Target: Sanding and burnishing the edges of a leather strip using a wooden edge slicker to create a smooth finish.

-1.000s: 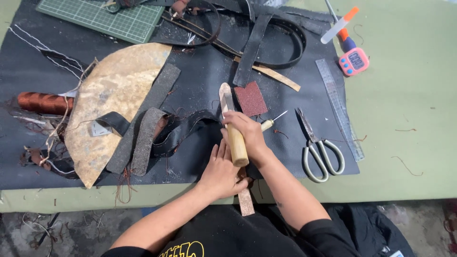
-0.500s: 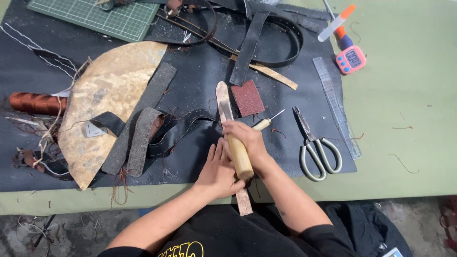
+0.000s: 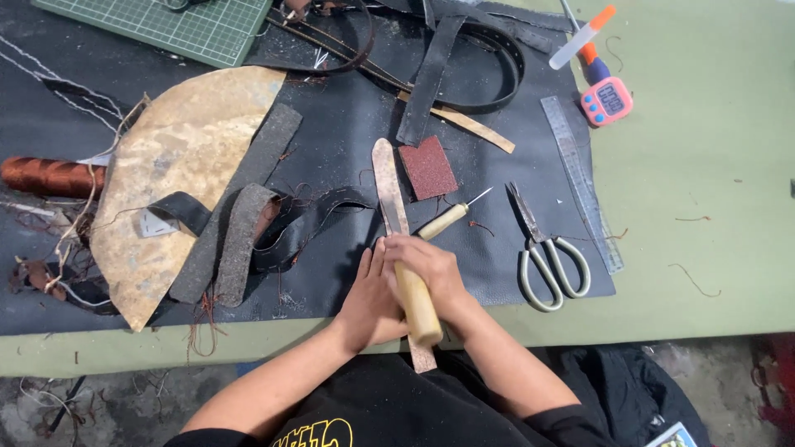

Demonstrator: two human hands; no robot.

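A long tan leather strap [image 3: 387, 186] lies lengthwise on the black mat [image 3: 348, 141], its near end hanging over the table edge. My right hand [image 3: 436, 266] is closed round a pale wooden cylinder tool [image 3: 417, 308] that lies along the strap. My left hand [image 3: 368, 302] rests flat beside it, fingers against the strap and the tool. A wooden-handled awl [image 3: 447, 218] lies just beyond my right knuckles, and a small red-brown abrasive sheet [image 3: 427, 168] sits to the strap's right.
Scissors [image 3: 546, 257] and a metal ruler [image 3: 580, 182] lie right of my hands, a pink timer [image 3: 607, 99] farther back. A large tan leather piece [image 3: 178, 165], grey and black strips [image 3: 240, 240], a copper thread spool [image 3: 45, 175], black belts [image 3: 489, 58] and a green cutting mat [image 3: 182, 21] fill the left and back.
My right hand has slid the wooden tool along the strap toward me. The left hand has followed it back. The strap has stayed put.
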